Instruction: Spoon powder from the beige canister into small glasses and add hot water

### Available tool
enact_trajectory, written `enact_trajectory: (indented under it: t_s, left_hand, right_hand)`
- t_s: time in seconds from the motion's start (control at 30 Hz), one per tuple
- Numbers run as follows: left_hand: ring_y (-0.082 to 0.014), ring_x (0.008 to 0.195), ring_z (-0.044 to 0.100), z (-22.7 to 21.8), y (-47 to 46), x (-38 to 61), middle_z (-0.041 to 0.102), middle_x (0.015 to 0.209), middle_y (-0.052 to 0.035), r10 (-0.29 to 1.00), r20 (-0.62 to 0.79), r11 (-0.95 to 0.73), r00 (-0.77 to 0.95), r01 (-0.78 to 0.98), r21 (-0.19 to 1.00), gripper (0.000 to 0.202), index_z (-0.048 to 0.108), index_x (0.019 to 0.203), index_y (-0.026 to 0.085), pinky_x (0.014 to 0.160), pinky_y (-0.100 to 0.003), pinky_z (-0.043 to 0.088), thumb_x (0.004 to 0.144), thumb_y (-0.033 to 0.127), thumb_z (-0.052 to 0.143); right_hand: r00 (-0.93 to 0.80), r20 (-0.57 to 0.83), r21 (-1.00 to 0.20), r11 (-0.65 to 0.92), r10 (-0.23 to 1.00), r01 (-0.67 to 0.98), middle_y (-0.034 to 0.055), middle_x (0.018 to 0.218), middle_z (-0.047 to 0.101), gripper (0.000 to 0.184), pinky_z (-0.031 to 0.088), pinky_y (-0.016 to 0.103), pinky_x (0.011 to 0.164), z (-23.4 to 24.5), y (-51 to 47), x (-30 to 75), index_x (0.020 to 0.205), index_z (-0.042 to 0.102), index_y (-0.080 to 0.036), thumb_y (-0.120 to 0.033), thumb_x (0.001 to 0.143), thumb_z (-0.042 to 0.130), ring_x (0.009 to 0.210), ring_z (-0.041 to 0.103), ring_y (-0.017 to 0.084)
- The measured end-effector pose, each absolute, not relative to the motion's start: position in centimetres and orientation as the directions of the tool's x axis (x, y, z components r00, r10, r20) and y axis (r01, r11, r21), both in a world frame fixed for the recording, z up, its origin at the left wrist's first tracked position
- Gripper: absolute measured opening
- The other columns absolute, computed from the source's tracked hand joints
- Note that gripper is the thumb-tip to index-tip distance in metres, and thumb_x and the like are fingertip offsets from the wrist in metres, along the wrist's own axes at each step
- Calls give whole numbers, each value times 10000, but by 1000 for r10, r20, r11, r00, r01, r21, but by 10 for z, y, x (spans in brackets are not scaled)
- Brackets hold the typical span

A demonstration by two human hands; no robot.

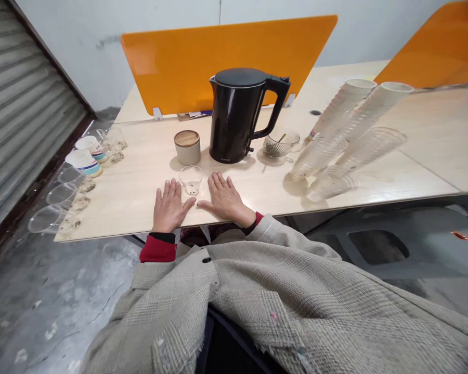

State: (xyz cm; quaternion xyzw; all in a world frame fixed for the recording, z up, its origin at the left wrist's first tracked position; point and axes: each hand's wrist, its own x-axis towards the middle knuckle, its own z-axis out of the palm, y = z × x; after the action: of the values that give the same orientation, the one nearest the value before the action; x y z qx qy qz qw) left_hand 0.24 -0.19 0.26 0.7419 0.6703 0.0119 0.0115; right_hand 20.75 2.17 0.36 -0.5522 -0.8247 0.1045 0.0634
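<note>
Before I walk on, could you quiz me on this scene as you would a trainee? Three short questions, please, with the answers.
1. What stands between the left hand and the right hand?
2. True or false: the handle of the black kettle is on the right in this view.
3. Fill in: the lid on the pale canister looks like it is made of ____.

Key: 1. A clear cup; 2. True; 3. wood.

Left grip (169, 209) and right grip (226, 201) lie flat, face down, fingers (173, 188) extended forward, thumbs (189, 204) angled inward and nearly touching.
</note>
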Motion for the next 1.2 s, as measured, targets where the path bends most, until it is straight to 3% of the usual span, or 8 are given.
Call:
enact_trajectory:
  t_s: [1.2]
  left_hand:
    - [-335,1717,176,0,-2,1,222,1824,-171,994,22,-107,106,993,44,851,298,1725,101,1385,-584,168,1077,652,294]
  right_hand:
    - [-382,10,-254,372,924,893,295,1797,194,1058,103,586,1384,3,20,208,1702,282,42,-774,1041,409,1714,144,391]
